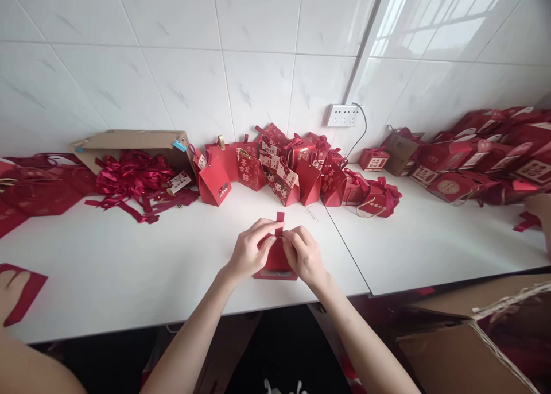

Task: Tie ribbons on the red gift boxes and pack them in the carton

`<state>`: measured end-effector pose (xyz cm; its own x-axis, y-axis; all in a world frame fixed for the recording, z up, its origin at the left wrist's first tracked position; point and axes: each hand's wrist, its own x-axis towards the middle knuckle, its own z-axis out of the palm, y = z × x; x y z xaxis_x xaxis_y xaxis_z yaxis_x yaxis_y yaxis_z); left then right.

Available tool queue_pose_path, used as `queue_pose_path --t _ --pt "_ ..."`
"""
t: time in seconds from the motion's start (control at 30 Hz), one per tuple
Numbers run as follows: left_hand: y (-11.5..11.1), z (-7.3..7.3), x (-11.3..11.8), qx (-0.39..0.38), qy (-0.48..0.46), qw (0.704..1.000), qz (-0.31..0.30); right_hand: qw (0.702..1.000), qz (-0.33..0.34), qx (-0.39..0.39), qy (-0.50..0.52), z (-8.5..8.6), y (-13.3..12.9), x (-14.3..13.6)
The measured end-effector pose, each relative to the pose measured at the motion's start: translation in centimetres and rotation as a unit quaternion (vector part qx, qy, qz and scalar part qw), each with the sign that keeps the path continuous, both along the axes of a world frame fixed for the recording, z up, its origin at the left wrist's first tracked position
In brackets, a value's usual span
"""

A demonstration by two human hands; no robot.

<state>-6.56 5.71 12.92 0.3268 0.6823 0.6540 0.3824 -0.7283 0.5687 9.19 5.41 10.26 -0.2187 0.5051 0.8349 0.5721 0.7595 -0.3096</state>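
Observation:
Near the front edge of the white table stands a small red gift box point(278, 262) with a clear window low on its face. A short red ribbon point(280, 217) sticks up from its top. My left hand point(253, 247) is closed at the upper left of the box, with thumb and index finger pinching the ribbon's base. On the other side, my right hand point(303, 253) pinches the box's top edge beside the ribbon. The fingertips of both hands almost meet there and partly hide the top.
Finished red boxes point(215, 181) line the wall. A cardboard box point(129, 138) spills dark red ribbons point(133, 178) at left. More boxes point(451, 158) pile up at right. Other people's hands point(11, 290) show at both sides. An open carton point(447, 348) stands lower right.

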Motion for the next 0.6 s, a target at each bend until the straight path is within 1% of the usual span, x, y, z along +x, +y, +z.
queue_pose_path --t 0.07,0.23,0.5,0.6 --pt "0.1 0.0 0.1 -0.002 -0.006 1.000 0.002 1.000 0.010 -0.021 0.017 0.1 -0.1 0.0" --pt "0.1 0.0 0.3 -0.010 -0.009 1.000 0.008 0.992 0.045 -0.105 0.056 0.6 -0.4 0.4" --pt "-0.2 0.0 0.4 -0.027 -0.015 0.999 0.010 0.976 0.104 -0.191 0.034 1.8 0.0 1.6" --pt "-0.1 0.1 0.5 -0.029 -0.012 0.999 0.010 0.969 0.115 -0.213 0.047 2.2 0.3 1.5"
